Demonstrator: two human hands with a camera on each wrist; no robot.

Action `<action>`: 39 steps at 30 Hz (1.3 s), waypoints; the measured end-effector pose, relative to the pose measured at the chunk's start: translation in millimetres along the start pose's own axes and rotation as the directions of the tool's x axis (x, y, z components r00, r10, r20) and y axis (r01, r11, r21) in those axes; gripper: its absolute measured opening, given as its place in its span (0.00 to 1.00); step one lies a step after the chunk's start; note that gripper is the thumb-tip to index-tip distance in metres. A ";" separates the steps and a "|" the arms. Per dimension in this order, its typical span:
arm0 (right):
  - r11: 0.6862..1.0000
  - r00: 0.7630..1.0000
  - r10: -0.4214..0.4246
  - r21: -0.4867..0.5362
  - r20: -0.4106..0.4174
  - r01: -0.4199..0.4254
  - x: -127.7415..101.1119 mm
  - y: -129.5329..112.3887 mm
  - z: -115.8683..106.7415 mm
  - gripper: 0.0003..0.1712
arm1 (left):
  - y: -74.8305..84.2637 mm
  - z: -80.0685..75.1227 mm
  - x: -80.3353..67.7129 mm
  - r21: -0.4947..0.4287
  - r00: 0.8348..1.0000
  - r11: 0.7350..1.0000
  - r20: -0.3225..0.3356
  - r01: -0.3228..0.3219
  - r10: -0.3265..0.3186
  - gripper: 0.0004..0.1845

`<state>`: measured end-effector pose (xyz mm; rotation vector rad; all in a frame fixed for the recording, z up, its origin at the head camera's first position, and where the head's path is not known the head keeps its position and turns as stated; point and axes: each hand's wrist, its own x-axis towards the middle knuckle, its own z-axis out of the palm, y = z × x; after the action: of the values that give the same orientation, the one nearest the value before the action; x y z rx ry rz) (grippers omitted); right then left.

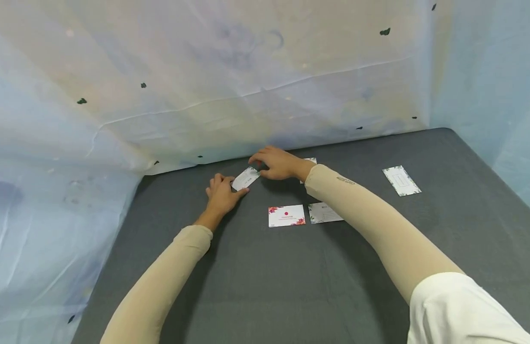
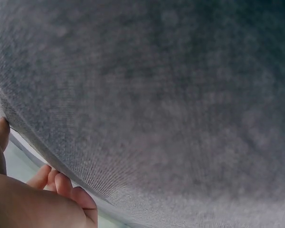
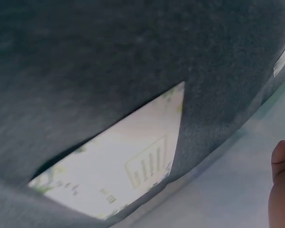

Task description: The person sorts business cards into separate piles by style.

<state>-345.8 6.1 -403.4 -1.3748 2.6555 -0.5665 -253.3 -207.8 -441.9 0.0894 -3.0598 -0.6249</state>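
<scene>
A small white card is held between both hands near the back of the grey table. My left hand pinches its near end, thumb on top. My right hand pinches its far end with curled fingers. In the left wrist view only the left hand's fingertips show against grey cloth. In the right wrist view a white card with green print lies flat on the cloth below the wrist, and one fingertip shows at the right edge.
A floral card with a red dot and a pale card lie side by side mid-table, the second partly under my right forearm. Another card lies far right. A card corner shows behind the right wrist. A pale backdrop stands behind.
</scene>
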 end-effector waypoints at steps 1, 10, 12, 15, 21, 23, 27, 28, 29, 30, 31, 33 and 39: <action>1.000 1.000 -0.001 0.004 -0.002 0.001 2.1 -0.7 1.1 0.26 | -0.9 -0.5 -0.6 -0.005 1.000 1.000 -0.001 0.002 -0.002 0.38; 1.000 1.000 0.008 0.009 0.020 -0.008 6.4 -3.1 10.0 0.27 | -6.1 -4.8 -5.1 -0.052 1.000 0.999 -0.017 0.013 -0.014 0.33; 1.000 1.000 0.013 0.018 0.017 -0.014 5.4 -3.5 10.0 0.28 | -5.3 -6.2 -5.8 -0.070 1.000 0.998 -0.030 0.007 -0.009 0.33; 0.999 0.999 0.031 0.026 0.018 -0.031 3.3 -4.0 8.7 0.32 | -3.2 -7.5 -6.3 -0.082 0.999 0.997 -0.037 -0.006 0.003 0.33; 0.998 0.996 0.069 -0.010 0.061 -0.069 0.8 -1.4 8.9 0.40 | 0.2 -7.5 -7.1 -0.082 1.000 0.997 -0.026 -0.014 0.012 0.32; 0.997 0.995 0.079 0.006 0.067 -0.080 -0.1 0.4 10.5 0.41 | 1.2 -6.6 -6.4 -0.071 1.000 0.997 -0.021 -0.023 0.021 0.31; 0.995 0.994 0.084 0.054 0.064 -0.088 -1.4 2.9 13.6 0.42 | 3.0 -5.9 -6.0 -0.061 0.999 0.997 -0.015 -0.039 0.038 0.31; 0.994 0.995 0.080 0.064 0.059 -0.083 -1.5 3.3 14.3 0.42 | 3.3 -5.9 -6.2 -0.062 0.999 0.997 -0.016 -0.043 0.042 0.31; 0.994 0.996 0.077 0.070 0.054 -0.081 -1.4 3.8 14.9 0.42 | 3.6 -6.0 -6.6 -0.063 0.999 0.997 -0.019 -0.046 0.045 0.31; 0.994 0.996 0.074 0.071 0.048 -0.078 -1.2 4.5 15.6 0.41 | 3.9 -6.1 -6.9 -0.065 0.999 0.997 -0.024 -0.049 0.047 0.32; 0.994 0.996 0.074 0.074 0.041 -0.077 -1.2 4.9 16.0 0.41 | 4.3 -6.0 -7.2 -0.067 0.998 0.996 -0.029 -0.053 0.051 0.33; 0.993 0.997 0.073 0.086 0.027 -0.075 -1.4 5.3 16.4 0.40 | 5.1 -5.9 -7.9 -0.078 0.997 0.995 -0.045 -0.061 0.058 0.35; 0.988 0.995 0.095 0.126 -0.002 -0.094 -3.8 3.7 15.2 0.37 | 7.2 -6.5 -9.3 -0.094 0.993 0.992 -0.090 -0.083 0.075 0.38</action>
<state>-342.6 6.8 -419.1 -1.2087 2.6238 -0.7166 -244.2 -203.1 -433.2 -0.0061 -2.9283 -0.7439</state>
